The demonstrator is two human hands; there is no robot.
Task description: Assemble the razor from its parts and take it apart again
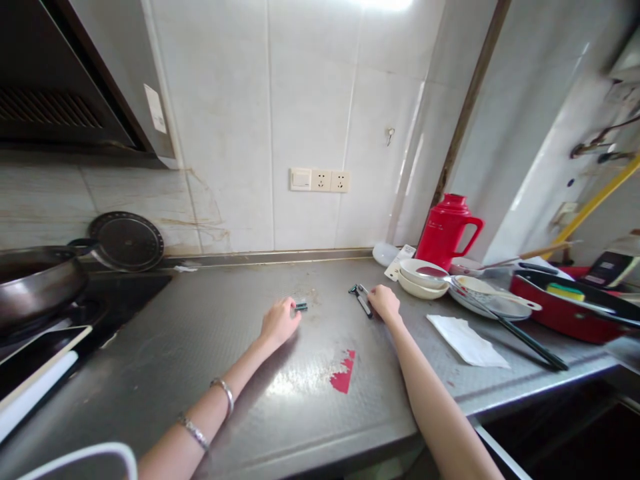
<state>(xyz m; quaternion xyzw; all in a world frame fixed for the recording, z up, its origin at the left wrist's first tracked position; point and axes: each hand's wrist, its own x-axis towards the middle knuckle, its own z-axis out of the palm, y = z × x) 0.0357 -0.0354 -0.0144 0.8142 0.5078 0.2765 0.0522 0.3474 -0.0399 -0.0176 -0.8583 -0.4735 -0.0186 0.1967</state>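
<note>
My left hand (pixel 279 320) rests on the steel counter (pixel 210 347) with its fingers curled around a small dark object (pixel 301 306) that sticks out to the right. My right hand (pixel 384 301) lies a little further right, fingers closed on the handle of a dark metal tool (pixel 361 296) that looks like a peeler or opener. The tool's head points back and left, flat on the counter. Two bracelets sit on my left forearm.
A red sticker patch (pixel 343 375) marks the counter in front. A folded white napkin (pixel 467 340), stacked bowls (pixel 424 275), a red thermos jug (pixel 445 231), a red pan (pixel 565 303) and long utensils crowd the right. A wok (pixel 35 280) and lid (pixel 126 241) sit at left.
</note>
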